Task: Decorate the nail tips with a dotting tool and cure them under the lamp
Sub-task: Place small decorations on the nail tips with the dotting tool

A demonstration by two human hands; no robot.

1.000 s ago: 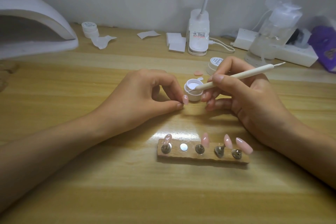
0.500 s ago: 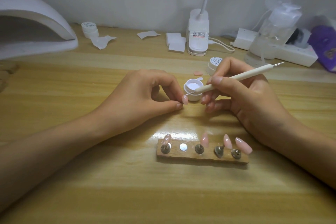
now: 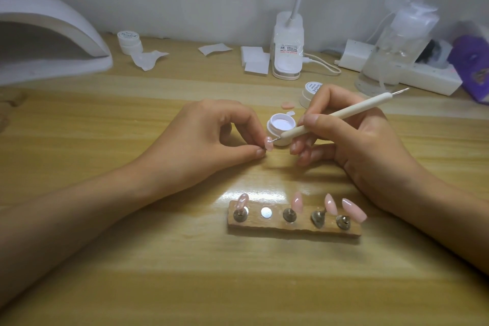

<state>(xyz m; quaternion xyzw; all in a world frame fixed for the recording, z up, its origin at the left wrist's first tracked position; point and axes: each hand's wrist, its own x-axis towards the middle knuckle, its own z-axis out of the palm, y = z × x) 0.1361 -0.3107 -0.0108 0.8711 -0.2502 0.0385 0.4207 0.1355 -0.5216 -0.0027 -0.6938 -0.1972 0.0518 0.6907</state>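
Pinched, with thumb and forefinger tips (image 3: 258, 152) of the left hand (image 3: 209, 140), a single pink nail tip (image 3: 268, 144); curled the remaining left fingers above it. Held that nail tip near the middle of the bench (image 3: 158, 272), just in front of an open white jar (image 3: 281, 127). Gripped the dotting tool (image 3: 336, 116) pen-fashion in the right hand (image 3: 352, 145), thumb and forefinger closed round its white shaft, other fingers tucked beneath. Set the tool's metal end against the upper face of the pinched nail tip, beside a small pale dot. Noted a wooden holder (image 3: 291, 227) nearer the front edge, carrying four pink nail tips (image 3: 297, 201) on metal stands and one bare silver disc (image 3: 266, 212), second from left. Found the white curing lamp (image 3: 53, 34) at the back-left corner, well apart from both hands. Spotted a closed jar (image 3: 311, 91) and a loose pink tip (image 3: 287, 105) just behind the open jar.
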